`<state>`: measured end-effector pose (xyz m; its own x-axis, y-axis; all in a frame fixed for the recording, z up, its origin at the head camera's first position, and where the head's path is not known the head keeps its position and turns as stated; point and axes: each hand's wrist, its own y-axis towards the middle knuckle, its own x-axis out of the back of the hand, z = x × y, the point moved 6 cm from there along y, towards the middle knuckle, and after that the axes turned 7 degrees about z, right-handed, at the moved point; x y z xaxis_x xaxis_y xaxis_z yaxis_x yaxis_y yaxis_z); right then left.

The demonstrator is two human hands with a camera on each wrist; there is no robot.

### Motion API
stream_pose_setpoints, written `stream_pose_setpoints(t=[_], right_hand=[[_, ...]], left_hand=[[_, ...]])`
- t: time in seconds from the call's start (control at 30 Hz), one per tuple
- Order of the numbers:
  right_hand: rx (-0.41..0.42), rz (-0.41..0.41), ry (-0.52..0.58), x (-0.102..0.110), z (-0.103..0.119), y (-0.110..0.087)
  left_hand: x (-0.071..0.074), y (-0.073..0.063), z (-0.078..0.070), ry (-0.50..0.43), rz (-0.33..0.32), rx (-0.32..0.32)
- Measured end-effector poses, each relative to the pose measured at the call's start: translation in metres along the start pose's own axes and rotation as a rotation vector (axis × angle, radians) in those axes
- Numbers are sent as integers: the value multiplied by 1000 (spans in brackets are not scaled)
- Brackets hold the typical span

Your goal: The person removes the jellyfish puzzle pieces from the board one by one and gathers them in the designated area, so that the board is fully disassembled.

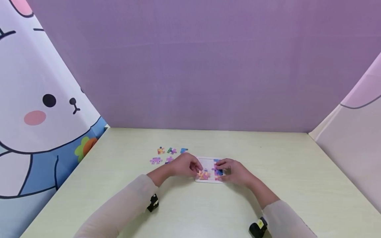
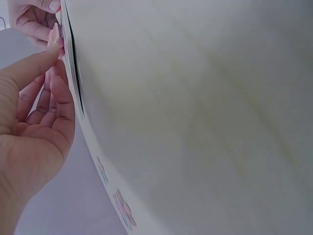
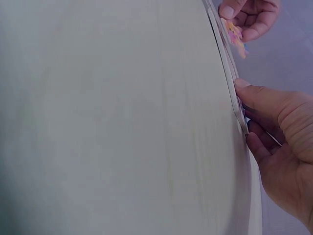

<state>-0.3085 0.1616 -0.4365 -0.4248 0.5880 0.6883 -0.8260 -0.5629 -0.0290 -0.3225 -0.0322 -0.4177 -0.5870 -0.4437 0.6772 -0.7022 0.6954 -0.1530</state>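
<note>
My left hand [image 1: 186, 165] pinches a yellow and pink jigsaw piece [image 1: 204, 174] between thumb and fingertips, over the left front part of a white puzzle tray [image 1: 206, 162]. From the right wrist view the same piece [image 3: 234, 32] is tilted up off the tray's surface. At the tray's right end my right hand [image 1: 236, 172] holds on, its thumb at the front edge and its fingers over the pieces there. A column of blue, purple and pink pieces [image 1: 219, 172] lies along that end, partly hidden by the fingers. Bare white tray floor shows between the hands.
Several loose jigsaw pieces lie on the pale table left of the tray, among them a purple one [image 1: 156, 160] and a yellow one [image 1: 161, 150]. A purple backdrop [image 1: 208, 82] stands along the table's far edge. Each wrist carries a black camera mount.
</note>
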Motion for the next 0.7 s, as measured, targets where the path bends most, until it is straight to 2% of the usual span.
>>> stream_pose_setpoints(t=[0.2, 0.37, 0.7], right_hand=[[43, 4, -34, 2, 0, 1], [35, 3, -33, 3, -1, 3], [7, 4, -18, 5, -2, 4]], left_hand=[[6, -5, 5, -10, -25, 24], [11, -10, 8, -20, -33, 43], [25, -15, 21, -17, -43, 20]])
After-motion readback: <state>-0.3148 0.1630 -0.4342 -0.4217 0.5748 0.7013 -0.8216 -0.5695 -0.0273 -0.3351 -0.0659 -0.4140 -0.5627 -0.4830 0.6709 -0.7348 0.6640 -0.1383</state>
